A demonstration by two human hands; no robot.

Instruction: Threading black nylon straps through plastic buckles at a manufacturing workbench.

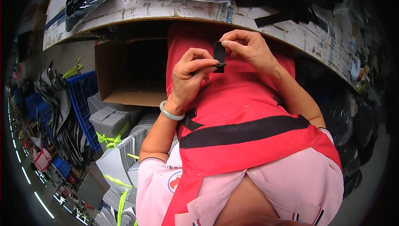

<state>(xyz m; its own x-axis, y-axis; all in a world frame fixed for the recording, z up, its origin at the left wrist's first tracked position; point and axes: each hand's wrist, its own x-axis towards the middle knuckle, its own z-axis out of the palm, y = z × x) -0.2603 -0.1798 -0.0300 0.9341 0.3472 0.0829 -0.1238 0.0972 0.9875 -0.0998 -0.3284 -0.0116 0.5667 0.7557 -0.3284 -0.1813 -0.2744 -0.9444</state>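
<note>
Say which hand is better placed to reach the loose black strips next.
Probably the right hand: it is nearer the loose black strips, though it pinches the short black strap; the left hand is farther away.

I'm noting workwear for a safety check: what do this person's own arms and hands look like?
The left hand is ungloved, with a pale, smooth, rounded bangle at its wrist. The right hand is ungloved too, with no bangle. The short left sleeve is pale pink, with thin dark trim at its edge.
</note>
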